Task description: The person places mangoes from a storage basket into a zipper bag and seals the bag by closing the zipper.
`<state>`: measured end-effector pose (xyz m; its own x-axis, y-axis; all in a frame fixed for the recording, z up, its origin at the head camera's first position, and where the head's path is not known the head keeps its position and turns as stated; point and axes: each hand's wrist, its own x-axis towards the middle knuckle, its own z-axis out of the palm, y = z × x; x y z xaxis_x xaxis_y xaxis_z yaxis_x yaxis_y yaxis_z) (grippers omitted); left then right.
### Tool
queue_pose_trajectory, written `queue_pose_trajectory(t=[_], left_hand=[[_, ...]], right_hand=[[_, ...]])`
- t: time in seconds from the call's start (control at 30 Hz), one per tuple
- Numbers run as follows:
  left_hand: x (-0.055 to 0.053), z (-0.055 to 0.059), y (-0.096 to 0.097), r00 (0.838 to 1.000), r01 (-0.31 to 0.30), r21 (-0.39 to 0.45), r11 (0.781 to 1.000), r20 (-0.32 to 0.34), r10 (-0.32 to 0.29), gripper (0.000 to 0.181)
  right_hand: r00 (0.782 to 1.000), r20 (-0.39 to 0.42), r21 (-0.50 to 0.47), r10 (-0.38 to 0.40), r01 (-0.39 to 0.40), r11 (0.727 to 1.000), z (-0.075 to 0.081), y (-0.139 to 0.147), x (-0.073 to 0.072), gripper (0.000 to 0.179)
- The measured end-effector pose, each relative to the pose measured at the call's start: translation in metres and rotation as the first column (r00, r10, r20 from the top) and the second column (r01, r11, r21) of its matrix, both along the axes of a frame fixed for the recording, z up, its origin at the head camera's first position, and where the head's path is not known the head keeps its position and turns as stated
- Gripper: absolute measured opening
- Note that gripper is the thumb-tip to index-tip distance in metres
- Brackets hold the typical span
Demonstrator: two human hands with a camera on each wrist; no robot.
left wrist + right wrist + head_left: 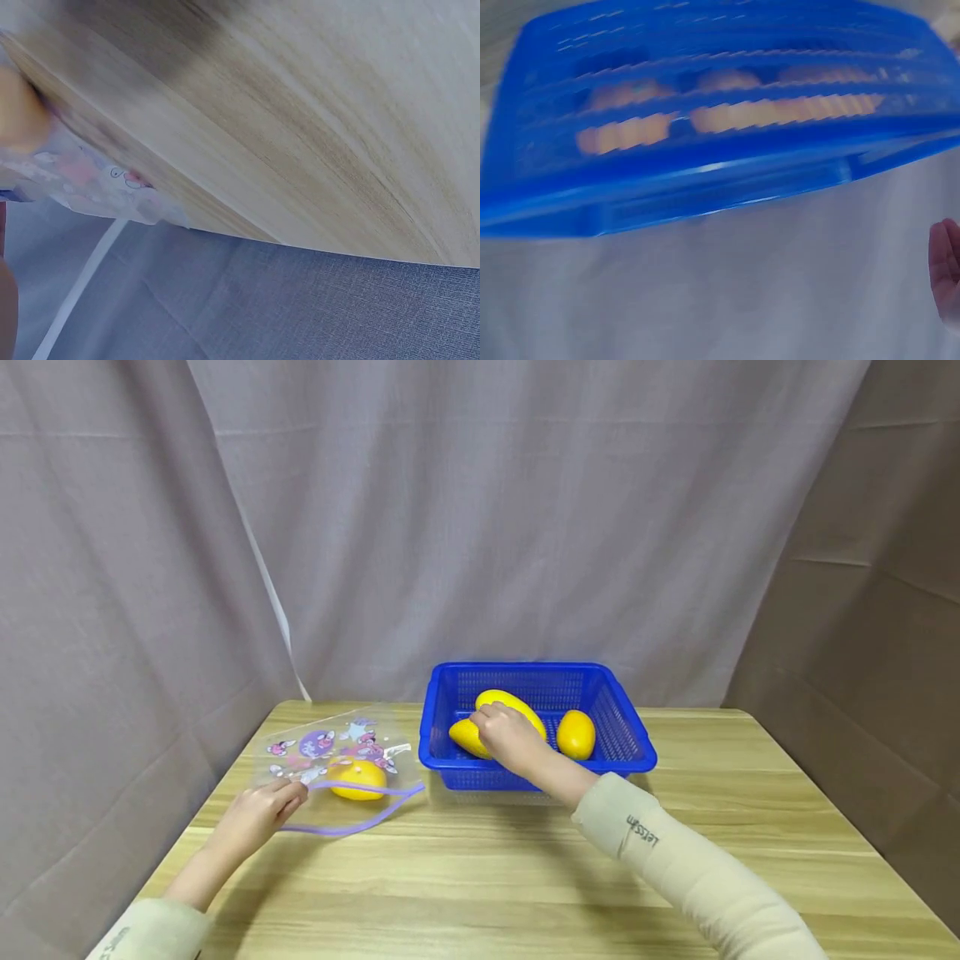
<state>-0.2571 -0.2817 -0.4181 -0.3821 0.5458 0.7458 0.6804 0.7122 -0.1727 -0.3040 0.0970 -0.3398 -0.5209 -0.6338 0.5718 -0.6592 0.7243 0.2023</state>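
My left hand [258, 810] pinches the edge of a clear zip bag [262, 752] with a purple zip strip and cartoon prints. A yellow mango [358, 789] lies inside it, near the parted mouth. My right hand [510, 739] reaches over a blue plastic basket [536, 667], overlapping the left-hand mango [467, 739] in the head view. Another mango [525, 706] lies behind the hand and a third mango [576, 735] sits to its right. In the right wrist view, the right hand's fingers [946, 274] stand nearly straight beyond the rim, with nothing visible in them.
The basket stands toward the back of a wood-grain table [465, 877]. A grey curtain [510, 527] hangs right behind it, with more cloth on both sides. The left wrist view shows the table edge and part of the bag [82, 176].
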Motion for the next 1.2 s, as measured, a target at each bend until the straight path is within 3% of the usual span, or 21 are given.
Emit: queue_pose_trajectory(t=[0.2, 0.33, 0.5, 0.7, 0.8, 1.0, 1.1, 1.2], left_hand=[[0.001, -0.002, -0.002, 0.999, 0.045, -0.058, 0.997, -0.02, -0.046, 0.058], [0.005, -0.006, -0.004, 0.999, 0.011, -0.127, 0.992, 0.042, -0.006, 0.017], [0.009, -0.006, -0.005, 0.988, -0.057, -0.175, 0.983, 0.129, 0.081, 0.063], [0.01, 0.001, -0.003, 0.958, -0.09, -0.221, 0.971, 0.248, 0.145, 0.074], [0.01, 0.004, -0.002, 0.95, -0.097, -0.233, 0.968, 0.268, 0.16, 0.074], [0.009, 0.004, -0.001, 0.972, -0.083, -0.206, 0.975, 0.201, 0.125, 0.054], [0.009, 0.003, -0.001, 0.977, -0.086, -0.194, 0.977, 0.177, 0.121, 0.055], [0.01, 0.003, -0.001, 0.976, -0.097, -0.192, 0.977, 0.175, 0.131, 0.059]], right_hand=[[0.982, 0.115, 0.066, -0.153, 0.146, 0.987, -0.001, 0.038, -0.012, 0.006], [0.942, 0.219, 0.073, -0.255, 0.245, 0.967, -0.005, 0.063, -0.021, 0.005], [0.864, 0.378, 0.053, -0.334, 0.34, 0.939, -0.011, 0.088, -0.03, 0.012], [0.753, 0.522, 0.059, -0.402, 0.438, 0.897, -0.016, 0.107, -0.038, 0.015], [0.711, 0.553, 0.081, -0.435, 0.474, 0.877, -0.02, 0.113, -0.042, 0.019], [0.687, 0.565, 0.072, -0.458, 0.512, 0.856, -0.026, 0.121, -0.046, 0.019], [0.68, 0.573, 0.066, -0.458, 0.518, 0.853, -0.027, 0.123, -0.046, 0.021], [0.66, 0.583, 0.083, -0.474, 0.532, 0.843, -0.031, 0.124, -0.047, 0.031]])
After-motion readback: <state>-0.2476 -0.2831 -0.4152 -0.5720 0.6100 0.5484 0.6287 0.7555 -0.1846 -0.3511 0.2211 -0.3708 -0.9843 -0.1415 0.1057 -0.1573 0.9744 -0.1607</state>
